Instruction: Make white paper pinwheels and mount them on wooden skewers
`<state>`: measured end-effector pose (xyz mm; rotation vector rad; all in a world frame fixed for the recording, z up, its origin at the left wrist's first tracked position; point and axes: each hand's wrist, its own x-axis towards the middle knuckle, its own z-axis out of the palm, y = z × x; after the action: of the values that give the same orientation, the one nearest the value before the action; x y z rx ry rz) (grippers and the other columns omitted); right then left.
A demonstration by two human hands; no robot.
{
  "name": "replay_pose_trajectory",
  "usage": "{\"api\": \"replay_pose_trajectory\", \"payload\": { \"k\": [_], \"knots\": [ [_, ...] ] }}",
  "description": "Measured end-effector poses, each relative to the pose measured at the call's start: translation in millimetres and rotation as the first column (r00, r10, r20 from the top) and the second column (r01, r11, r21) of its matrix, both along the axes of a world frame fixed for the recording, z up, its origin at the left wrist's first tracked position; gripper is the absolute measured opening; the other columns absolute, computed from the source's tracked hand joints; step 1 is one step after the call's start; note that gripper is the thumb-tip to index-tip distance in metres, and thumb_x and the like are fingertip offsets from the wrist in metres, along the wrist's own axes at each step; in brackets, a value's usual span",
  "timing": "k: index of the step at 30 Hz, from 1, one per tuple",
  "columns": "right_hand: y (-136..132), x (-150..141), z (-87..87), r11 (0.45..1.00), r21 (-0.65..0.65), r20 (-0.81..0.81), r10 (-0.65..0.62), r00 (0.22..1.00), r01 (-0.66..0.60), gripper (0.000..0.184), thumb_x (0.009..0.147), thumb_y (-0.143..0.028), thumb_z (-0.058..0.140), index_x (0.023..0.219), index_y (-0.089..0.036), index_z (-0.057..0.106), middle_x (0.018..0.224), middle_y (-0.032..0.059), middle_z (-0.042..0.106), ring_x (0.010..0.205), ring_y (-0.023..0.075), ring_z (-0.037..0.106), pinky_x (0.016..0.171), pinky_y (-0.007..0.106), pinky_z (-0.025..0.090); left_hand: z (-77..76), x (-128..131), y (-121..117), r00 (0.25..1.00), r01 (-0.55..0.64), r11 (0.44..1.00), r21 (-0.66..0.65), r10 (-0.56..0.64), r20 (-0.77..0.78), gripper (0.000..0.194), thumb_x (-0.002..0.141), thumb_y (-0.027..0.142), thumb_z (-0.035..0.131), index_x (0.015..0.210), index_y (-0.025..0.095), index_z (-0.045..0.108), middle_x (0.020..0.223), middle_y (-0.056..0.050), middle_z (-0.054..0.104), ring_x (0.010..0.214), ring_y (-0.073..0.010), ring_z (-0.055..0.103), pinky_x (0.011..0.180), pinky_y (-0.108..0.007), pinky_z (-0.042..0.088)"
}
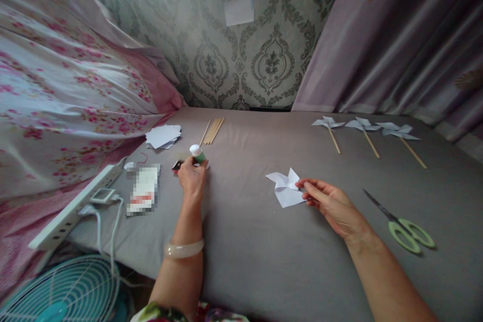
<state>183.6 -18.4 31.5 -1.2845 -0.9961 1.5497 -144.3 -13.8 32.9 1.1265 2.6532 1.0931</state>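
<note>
My left hand is closed around the lower part of a small green glue stick with a white cap. A small dark and red item lies right by its fingers, partly hidden. With thumb and fingertips, my right hand pinches the right side of a white paper pinwheel. This pinwheel has folded blades and no stick shows on it. To the right of that hand lie scissors with light green handles, their blades pointing away to the left.
Three pinwheels on sticks lie at the back right. Several wooden sticks and a stack of white paper are at the back left. A power strip, a blurred packet and a blue fan are at the left.
</note>
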Motion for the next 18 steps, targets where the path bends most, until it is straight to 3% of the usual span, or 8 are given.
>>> {"api": "replay_pose_trajectory", "payload": {
  "k": [18],
  "knots": [
    [0.5,2.1,-4.3,0.999,0.033,0.031,0.022,0.999,-0.023,0.043,0.057,-0.052,0.082,0.08,-0.018,0.074,0.094,0.0079,0.069,0.067,0.0124,0.054,0.054,0.021,0.045,-6.9,2.8,3.7,0.999,0.009,1.0,-0.026,-0.011,-0.041,0.03,0.076,0.033,0.062,0.1,0.017,0.069,0.097,-0.012,0.073,0.093,-0.028,0.065,0.077,-0.033,0.045]
  ]
}}
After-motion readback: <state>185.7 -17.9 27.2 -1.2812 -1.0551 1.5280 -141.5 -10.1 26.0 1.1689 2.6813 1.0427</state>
